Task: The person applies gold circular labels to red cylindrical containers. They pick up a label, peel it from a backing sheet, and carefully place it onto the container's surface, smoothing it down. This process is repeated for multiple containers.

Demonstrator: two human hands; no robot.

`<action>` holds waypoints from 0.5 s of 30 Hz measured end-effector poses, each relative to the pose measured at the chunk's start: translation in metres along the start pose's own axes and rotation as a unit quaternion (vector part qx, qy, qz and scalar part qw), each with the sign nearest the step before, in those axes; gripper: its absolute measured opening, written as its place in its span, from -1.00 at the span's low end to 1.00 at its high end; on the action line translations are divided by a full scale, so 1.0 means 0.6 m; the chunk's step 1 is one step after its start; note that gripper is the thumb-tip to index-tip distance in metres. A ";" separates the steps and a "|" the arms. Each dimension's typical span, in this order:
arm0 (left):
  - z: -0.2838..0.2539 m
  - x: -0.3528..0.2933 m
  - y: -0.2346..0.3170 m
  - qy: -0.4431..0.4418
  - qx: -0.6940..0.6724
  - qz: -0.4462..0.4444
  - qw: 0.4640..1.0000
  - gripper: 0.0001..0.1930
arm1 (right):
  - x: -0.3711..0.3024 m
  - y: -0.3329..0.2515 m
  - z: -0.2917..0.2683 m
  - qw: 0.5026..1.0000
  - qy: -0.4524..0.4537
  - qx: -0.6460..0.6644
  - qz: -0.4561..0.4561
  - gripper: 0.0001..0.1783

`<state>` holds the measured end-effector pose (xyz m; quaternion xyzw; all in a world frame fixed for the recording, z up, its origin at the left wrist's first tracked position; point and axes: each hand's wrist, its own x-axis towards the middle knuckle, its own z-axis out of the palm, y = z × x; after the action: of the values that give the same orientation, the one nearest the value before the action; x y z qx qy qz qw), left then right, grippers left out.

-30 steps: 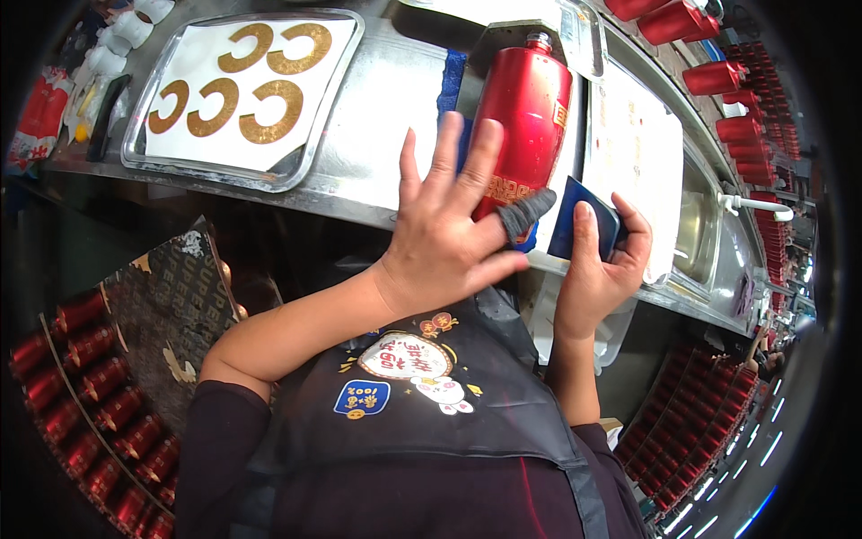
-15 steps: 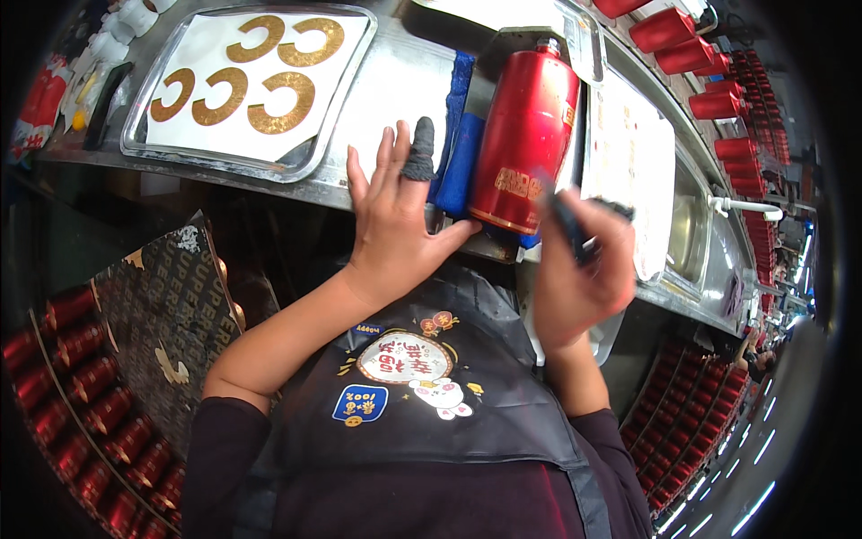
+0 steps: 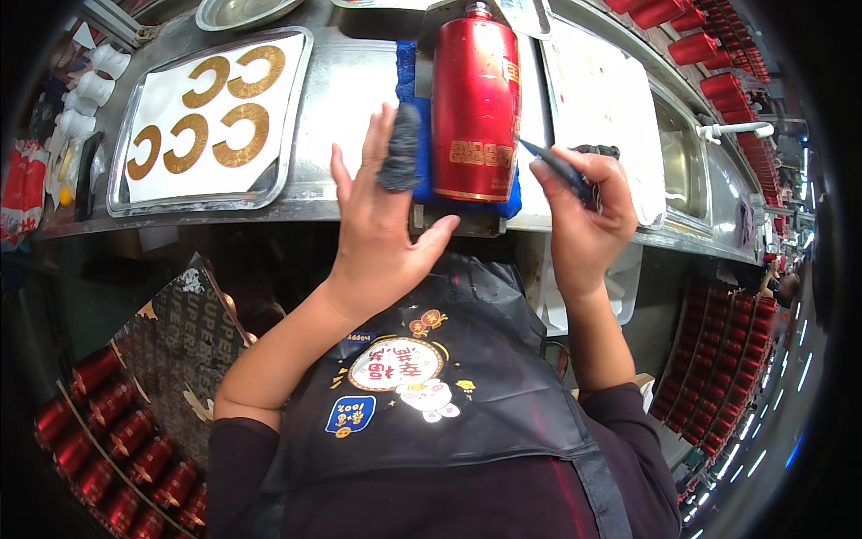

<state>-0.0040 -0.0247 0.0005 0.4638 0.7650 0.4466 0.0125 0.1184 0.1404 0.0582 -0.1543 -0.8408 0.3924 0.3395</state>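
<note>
A glossy red bottle (image 3: 473, 94) with gold lettering lies on a blue cloth (image 3: 415, 135) at the counter's front edge, its neck pointing away from me. My left hand (image 3: 377, 229) is open beside the bottle's left side, fingers spread, a dark grey wrap (image 3: 400, 148) on its index finger. My right hand (image 3: 594, 207) is closed round a dark pointed tool (image 3: 558, 167) that looks like tweezers. Its tip is close to the bottle's lower right side; I cannot tell whether they touch.
At left, a metal tray (image 3: 301, 99) holds a white sheet with several gold C-shaped pieces (image 3: 241, 136). A white sheet (image 3: 602, 99) and a sink (image 3: 684, 166) with a white tap (image 3: 732, 131) lie to the right. Red bottles (image 3: 130, 431) stand in rows below on both sides.
The bottle, tray and counter sit further left in view as my head has shifted. My left thumb has come away from the bottle. My right hand has moved off the bottle's lower edge.
</note>
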 end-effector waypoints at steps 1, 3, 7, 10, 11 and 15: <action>0.008 0.008 0.006 -0.004 0.015 0.024 1.000 -0.05 | -0.005 0.006 0.000 0.996 0.049 -0.043 0.063 -0.75; 0.027 0.024 0.017 -0.002 0.046 0.054 0.997 -0.02 | -0.014 0.013 0.005 0.982 -0.016 -0.048 -0.181 -0.68; 0.054 0.031 0.026 0.013 0.011 0.017 1.000 0.01 | -0.028 0.030 0.003 0.999 0.049 0.001 -0.012 -0.62; 0.059 0.033 0.018 0.026 -0.001 0.006 1.000 0.01 | -0.040 0.048 -0.014 0.982 -0.089 -0.021 -0.166 -0.62; 0.058 0.034 0.016 0.029 -0.008 0.004 1.000 0.01 | -0.044 0.051 -0.020 0.987 -0.106 -0.020 -0.118 -0.63; 0.045 0.041 0.017 0.023 -0.007 0.017 1.000 -0.08 | 0.016 0.059 -0.011 0.988 -0.125 0.086 -0.005 -0.78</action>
<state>0.0008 0.0129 0.0009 0.4665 0.7539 0.4625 -0.0091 0.1157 0.1718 0.0382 -0.0699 -0.8405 0.4776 0.2460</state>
